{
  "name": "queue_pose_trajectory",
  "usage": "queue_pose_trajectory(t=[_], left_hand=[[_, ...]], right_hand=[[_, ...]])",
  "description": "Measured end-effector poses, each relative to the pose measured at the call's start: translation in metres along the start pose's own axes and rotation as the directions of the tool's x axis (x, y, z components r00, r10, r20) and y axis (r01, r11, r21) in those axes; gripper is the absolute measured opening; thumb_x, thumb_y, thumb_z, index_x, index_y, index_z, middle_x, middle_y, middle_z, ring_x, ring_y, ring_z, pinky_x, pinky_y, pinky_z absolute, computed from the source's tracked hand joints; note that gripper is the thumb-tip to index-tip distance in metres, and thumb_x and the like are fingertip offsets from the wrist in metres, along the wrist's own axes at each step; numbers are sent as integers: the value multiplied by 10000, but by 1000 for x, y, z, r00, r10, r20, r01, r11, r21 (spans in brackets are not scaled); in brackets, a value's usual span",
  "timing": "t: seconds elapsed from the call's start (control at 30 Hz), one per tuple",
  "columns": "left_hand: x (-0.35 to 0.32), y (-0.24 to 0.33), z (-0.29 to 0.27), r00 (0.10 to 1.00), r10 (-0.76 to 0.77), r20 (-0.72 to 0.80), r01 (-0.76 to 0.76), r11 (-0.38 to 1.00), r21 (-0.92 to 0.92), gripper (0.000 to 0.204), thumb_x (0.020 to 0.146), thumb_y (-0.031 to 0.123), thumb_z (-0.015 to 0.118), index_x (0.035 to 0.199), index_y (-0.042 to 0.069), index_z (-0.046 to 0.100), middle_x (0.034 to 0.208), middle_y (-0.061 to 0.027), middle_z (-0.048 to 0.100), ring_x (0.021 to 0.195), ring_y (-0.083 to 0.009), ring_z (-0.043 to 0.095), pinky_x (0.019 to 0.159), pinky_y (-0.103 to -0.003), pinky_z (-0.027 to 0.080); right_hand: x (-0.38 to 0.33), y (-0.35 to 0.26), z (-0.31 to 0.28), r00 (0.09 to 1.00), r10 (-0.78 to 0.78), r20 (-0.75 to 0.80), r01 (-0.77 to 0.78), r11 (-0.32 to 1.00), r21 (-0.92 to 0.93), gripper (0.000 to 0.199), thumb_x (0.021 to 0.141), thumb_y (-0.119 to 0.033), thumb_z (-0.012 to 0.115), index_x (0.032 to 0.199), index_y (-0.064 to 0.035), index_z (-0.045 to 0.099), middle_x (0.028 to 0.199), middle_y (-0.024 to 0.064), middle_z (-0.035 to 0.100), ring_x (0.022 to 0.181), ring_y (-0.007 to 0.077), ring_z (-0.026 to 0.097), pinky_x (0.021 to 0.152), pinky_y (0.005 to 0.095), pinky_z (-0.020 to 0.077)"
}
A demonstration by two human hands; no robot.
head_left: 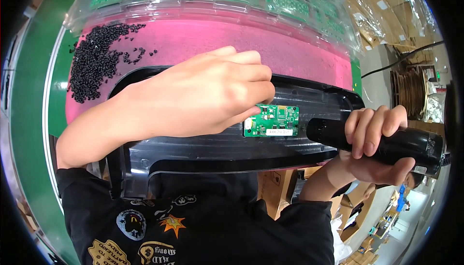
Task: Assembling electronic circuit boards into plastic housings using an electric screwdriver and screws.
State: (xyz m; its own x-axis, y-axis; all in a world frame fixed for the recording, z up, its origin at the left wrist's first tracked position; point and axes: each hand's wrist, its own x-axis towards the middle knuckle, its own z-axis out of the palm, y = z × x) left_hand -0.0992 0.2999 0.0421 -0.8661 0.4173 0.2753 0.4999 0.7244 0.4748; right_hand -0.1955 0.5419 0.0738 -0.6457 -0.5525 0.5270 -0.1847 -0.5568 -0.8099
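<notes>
Your left hand [203, 96] presses its closed fingers [258, 88] on the green circuit board's [271, 120] left edge atop the black plastic housing [193, 149], while your right hand [374, 142], right of the board, grips the black electric screwdriver [377, 142].

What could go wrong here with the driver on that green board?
1. The left hand pins the green circuit board with fingertips right at its edge; if the black electric screwdriver in the right hand slips, it may gouge the board or hit a finger.
2. The black plastic housing overhangs toward the person's body; pressure could tip it.
3. Loose black screws lie heaped on the pink mat; a nudge may scatter them.
</notes>
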Motion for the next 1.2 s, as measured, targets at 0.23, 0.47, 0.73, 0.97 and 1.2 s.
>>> queue_pose_trajectory(t=[0.23, 0.47, 0.73, 0.97, 1.2], left_hand=[[-1, -3, 4, 991, 56, -121, -61, 998, -33, 212, 788, 83, 699, 968, 24, 605, 938, -74, 589, 911, -259, 575, 782, -375, 474], [-7, 18, -51, 971, 6, -237, 61, 959, 278, 279, 784, 95, 700, 1023, 13, 581, 926, -115, 588, 898, -305, 581, 793, -399, 486], [-67, -4, -42, 902, -432, 6, 403, 845, 351, 259, 809, 147, 684, 974, -8, 558, 951, -173, 614, 936, -378, 613, 791, -449, 503], [-91, 11, -38, 892, -424, -159, 451, 861, 233, 214, 824, 129, 673, 817, 1, 502, 763, -166, 592, 758, -377, 613, 632, -467, 465], [-171, 81, -42, 448, -305, -841, 471, 880, -68, 385, 704, -173, 631, 1055, -21, 583, 896, -133, 669, 783, -195, 657, 684, -287, 540]], right_hand=[[3, 9, 10, 1000, 3, -11, -4, 999, -42, 555, 798, -539, 699, 914, -57, 451, 636, -7, 494, 420, 58, 394, 425, 215, 313], [6, -3, 0, 988, 135, 69, -139, 989, 47, 481, 854, -501, 652, 952, -64, 478, 641, -12, 460, 512, 94, 416, 558, 259, 360], [31, -7, -48, 809, 452, -375, -259, 848, 463, 223, 919, -176, 624, 1074, -58, 516, 913, 57, 545, 925, 193, 570, 962, 503, 471], [6, -32, -16, 876, 264, -403, -176, 954, 242, 585, 920, -154, 550, 1420, 23, 303, 1272, 144, 440, 1180, 241, 466, 1041, 435, 412], [-56, -113, -94, 573, -494, -654, 64, 822, -565, 520, 980, -191, 438, 1427, 37, 304, 1407, 182, 404, 1300, 265, 403, 1100, 413, 326]])
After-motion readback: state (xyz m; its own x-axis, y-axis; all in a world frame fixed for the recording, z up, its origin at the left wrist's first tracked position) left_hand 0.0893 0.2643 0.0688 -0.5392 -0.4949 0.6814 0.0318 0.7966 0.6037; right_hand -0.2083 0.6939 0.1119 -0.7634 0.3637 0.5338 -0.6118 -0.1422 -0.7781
